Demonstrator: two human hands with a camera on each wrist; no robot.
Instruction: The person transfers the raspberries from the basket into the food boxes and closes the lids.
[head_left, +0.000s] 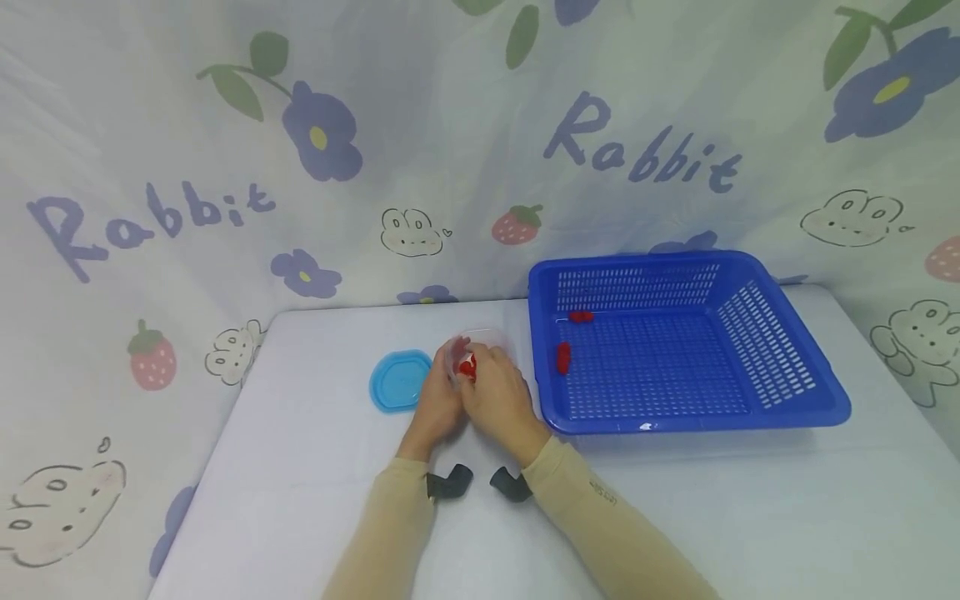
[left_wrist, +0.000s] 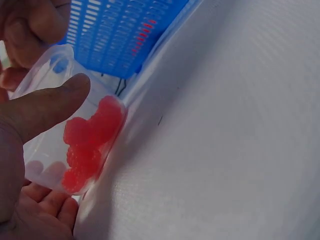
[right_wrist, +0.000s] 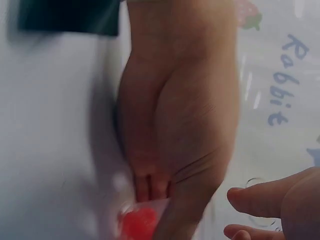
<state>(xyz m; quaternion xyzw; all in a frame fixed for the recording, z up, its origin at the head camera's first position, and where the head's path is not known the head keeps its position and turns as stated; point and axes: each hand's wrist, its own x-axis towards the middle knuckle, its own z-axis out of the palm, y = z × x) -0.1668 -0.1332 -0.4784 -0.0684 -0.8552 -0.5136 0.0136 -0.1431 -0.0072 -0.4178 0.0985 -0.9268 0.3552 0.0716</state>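
Observation:
In the left wrist view, a clear plastic tub (left_wrist: 47, 117) with several red raspberry-like pieces (left_wrist: 82, 157) at its bottom is gripped by my left hand (left_wrist: 35, 117). The thumb lies along its near side; the tub is tilted in that view. My right hand (head_left: 497, 396) is at the tub's mouth in the head view, partly hiding it. Its thumb and fingertips (right_wrist: 255, 197) are apart in the right wrist view, with nothing visible between them. Left of the tub lies a light-blue lid (head_left: 400, 382).
A blue slotted basket (head_left: 750, 423) stands to the right, with red pieces (head_left: 563, 358) along its left side. Dark bracket-like parts (head_left: 452, 482) stick out at both wrists. A printed cloth (head_left: 450, 125) hangs behind the white table (head_left: 300, 467).

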